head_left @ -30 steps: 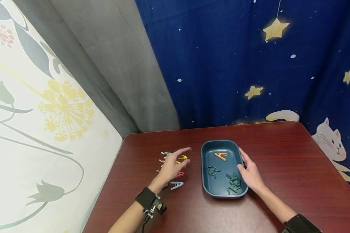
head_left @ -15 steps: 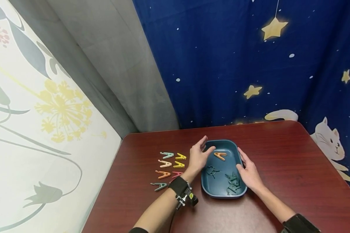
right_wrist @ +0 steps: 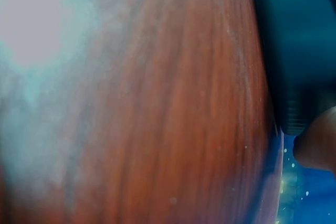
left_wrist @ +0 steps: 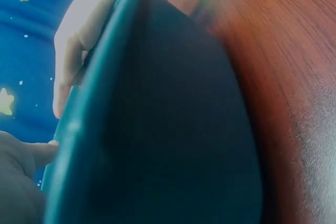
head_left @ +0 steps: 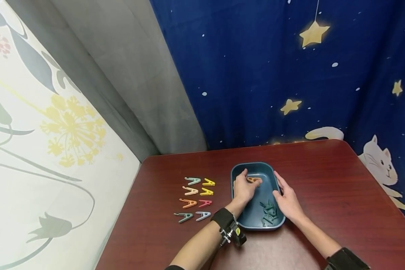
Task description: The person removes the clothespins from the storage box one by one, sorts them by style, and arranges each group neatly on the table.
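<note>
My left hand [head_left: 243, 188] lay inside the tray [head_left: 236, 171], fingers curled down upon the orange clip [head_left: 254, 180] at the far end; whether they had truly pinched it or only touched it I could not tell, for the knuckles hid the tips. My right hand [head_left: 288, 201] rested against the tray's right rim, fingers fairly straight and laid along the wall, gripping nothing; the dark clips [head_left: 269, 212] sat in the tray just beside my right thumb, toward me. Out past my left wrist, on the table [head_left: 324, 180], eight clips [head_left: 197, 197] lay in two columns, well apart from my fingers; the yellow ones nearest the tray's far corner, the grey and green ones nearest my forearm. From the left wrist I saw only the tray's wall [left_wrist: 157, 129], close and blurred, with my right fingers [left_wrist: 68, 61] over its rim.
</note>
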`<state>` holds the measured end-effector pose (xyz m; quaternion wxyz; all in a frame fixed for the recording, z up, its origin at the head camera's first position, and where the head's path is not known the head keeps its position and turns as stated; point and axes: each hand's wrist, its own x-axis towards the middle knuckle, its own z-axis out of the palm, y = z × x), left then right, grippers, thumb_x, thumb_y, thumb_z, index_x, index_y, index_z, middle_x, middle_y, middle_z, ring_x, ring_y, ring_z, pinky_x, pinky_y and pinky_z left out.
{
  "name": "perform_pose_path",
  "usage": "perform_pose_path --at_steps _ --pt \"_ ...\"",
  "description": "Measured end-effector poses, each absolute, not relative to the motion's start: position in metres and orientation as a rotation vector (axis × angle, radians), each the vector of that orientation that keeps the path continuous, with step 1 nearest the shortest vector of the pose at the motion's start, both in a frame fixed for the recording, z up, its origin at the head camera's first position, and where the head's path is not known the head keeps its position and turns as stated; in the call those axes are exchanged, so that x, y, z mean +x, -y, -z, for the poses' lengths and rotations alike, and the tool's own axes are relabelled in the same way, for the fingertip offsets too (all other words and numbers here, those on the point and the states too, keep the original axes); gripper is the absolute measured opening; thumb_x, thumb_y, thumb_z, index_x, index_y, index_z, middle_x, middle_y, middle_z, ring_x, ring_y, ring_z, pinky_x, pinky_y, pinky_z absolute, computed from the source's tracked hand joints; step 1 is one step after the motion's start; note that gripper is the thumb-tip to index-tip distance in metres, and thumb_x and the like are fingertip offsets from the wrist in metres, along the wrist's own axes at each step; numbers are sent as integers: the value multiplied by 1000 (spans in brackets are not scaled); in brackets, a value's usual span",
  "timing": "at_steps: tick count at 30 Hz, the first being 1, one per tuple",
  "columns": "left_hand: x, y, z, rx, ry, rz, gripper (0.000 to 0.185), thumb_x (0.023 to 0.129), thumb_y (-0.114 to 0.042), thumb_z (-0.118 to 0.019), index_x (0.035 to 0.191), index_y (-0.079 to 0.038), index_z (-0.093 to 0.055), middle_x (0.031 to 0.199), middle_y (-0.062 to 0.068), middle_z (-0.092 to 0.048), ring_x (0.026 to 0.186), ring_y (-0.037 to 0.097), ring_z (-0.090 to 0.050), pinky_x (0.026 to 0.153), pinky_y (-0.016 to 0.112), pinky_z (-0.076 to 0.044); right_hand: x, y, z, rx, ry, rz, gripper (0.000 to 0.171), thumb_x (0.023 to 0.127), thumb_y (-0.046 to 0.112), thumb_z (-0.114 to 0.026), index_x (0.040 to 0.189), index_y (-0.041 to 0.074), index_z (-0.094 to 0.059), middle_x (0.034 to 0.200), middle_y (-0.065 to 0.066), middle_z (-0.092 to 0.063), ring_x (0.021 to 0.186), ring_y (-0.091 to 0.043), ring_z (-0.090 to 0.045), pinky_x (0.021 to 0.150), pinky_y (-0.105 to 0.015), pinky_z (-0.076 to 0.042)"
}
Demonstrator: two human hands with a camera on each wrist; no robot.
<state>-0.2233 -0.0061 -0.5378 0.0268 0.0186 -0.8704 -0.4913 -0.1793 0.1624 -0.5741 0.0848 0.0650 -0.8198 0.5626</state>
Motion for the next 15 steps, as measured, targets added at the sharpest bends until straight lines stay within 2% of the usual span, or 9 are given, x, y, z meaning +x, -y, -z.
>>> perform_pose_path --at_steps 7,15 --pt "-221 0 547 189 2768 1389 88 87 -26 -92 157 2 -47 146 20 -62 130 36 -62 106 51 -51 -179 -160 575 200 2452 -1687 70 101 -9 -51 166 3 -30 163 -27 -39 145 -46 -44 95 2 -26" --pt "-222 -10 556 85 2855 1161 90 88 -28 -90 160 -1 -44 155 18 -55 133 36 -61 108 50 -50 -178 -161 572 189 2449 -1708 70 101 -9 -50 167 3 -29 165 -27 -36 146 -47 -42 94 2 -27"
